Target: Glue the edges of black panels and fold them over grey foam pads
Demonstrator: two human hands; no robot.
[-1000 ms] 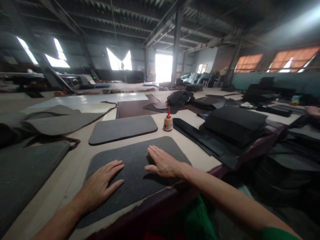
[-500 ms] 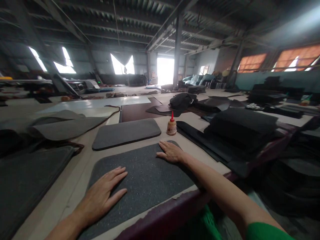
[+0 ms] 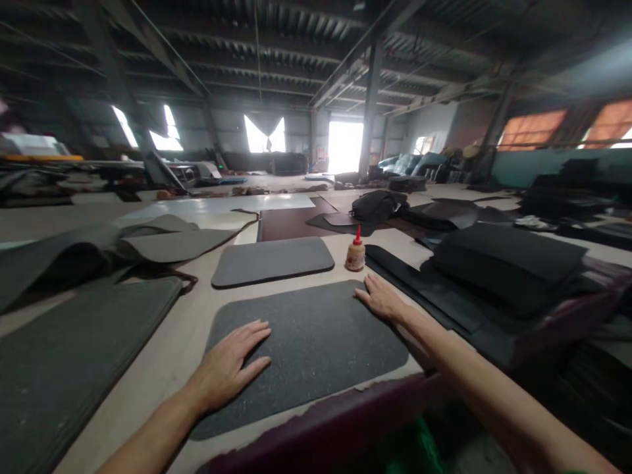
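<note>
A dark grey mat with rounded corners (image 3: 311, 349) lies flat near the table's front edge. On its left part rests my left hand (image 3: 232, 362), palm down with the fingers stretched out. At the mat's far right corner is my right hand (image 3: 380, 297), its fingers extended and holding nothing. Just beyond that hand stands a glue bottle (image 3: 355, 257) with a red pointed nozzle, upright on the table. A smaller grey rounded panel (image 3: 274, 261) lies behind the mat, apart from it.
Stacked black sheets (image 3: 503, 263) sit on the right of the pale table (image 3: 162, 368). Large grey sheets (image 3: 79, 349) cover the left side, with curled grey material (image 3: 182, 243) behind. A black bundle (image 3: 378, 206) lies farther back. Purple cloth (image 3: 336, 421) edges the table's front.
The view has turned left, so everything sits farther right. My right hand has slid outward toward the mat's far right edge. My left hand stays on the mat.
</note>
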